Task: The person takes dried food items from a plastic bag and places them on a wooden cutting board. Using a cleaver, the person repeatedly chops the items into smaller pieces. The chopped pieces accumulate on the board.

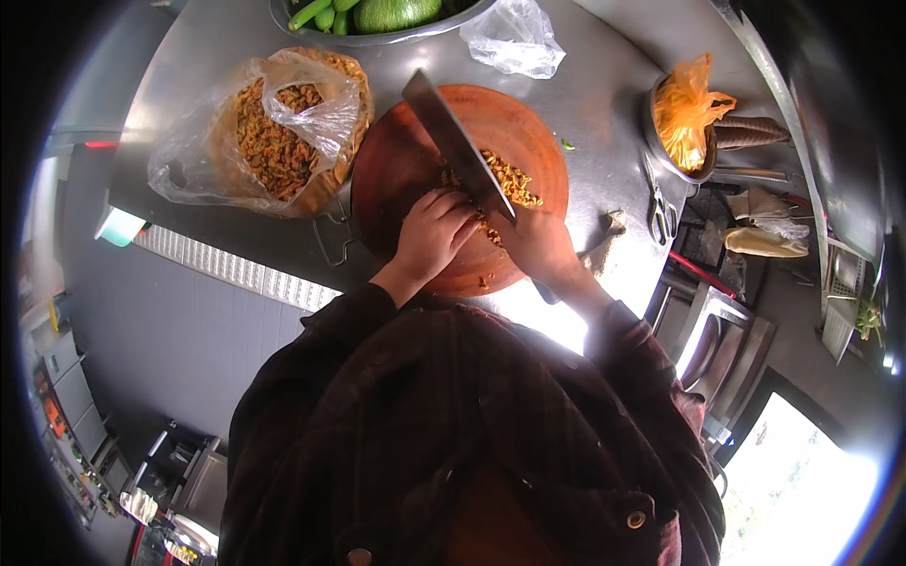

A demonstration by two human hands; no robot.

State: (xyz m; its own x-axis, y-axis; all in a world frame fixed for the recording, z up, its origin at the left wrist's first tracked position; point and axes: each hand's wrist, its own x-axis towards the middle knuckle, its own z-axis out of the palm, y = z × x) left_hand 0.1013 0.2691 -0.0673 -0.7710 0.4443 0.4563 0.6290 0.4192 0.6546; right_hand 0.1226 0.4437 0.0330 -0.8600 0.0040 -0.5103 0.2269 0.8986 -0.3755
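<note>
My right hand (536, 239) grips a broad-bladed cleaver (460, 145) over a round wooden chopping board (382, 163). The blade slants up and left across the board. Chopped brownish-yellow food (511, 178) lies to the right of the blade, with more bits near my fingers. Close to the blade on its left, my left hand (435, 230) rests with bent fingers on the food at the board; whether it pinches any is hidden. Left of the board, a clear plastic bag (304, 106) stands open, full of similar brownish-orange pieces.
A metal basin (396, 37) with green vegetables is at the top. Beside it lies a crumpled clear bag (513, 35). To the right are a bowl (655, 141) with an orange plastic bag (686, 113), scissors (662, 212) and a cloth (605, 247). A wire handle (334, 244) is near the board's left edge.
</note>
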